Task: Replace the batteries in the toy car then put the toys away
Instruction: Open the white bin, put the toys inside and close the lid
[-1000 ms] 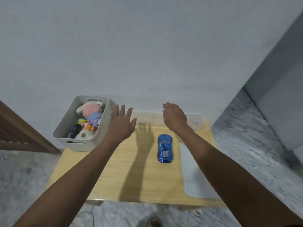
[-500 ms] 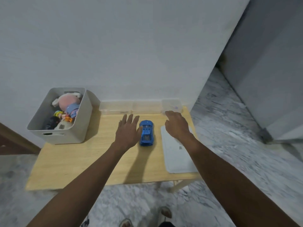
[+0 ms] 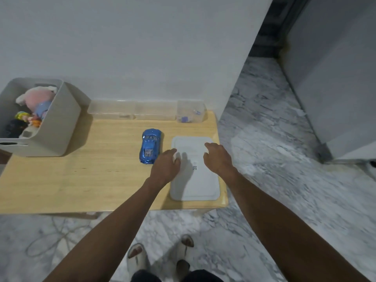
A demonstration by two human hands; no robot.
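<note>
Grip: our left hand [image 3: 165, 166] and right hand [image 3: 218, 159], both loose and empty, have shifted from beside the car to over the smooth white tray [image 3: 195, 186].
Toy car: glossy blue [image 3: 150, 146], left of tray on the woodgrain surface [image 3: 81, 176].
Bin: grey plastic [image 3: 61, 127], plush toys inside.

- left hand [image 3: 165, 166] stretched forward, palm down, fingers loosely relaxed, gripping nothing
- right hand [image 3: 218, 158] same deal, arm extended alongside
</note>
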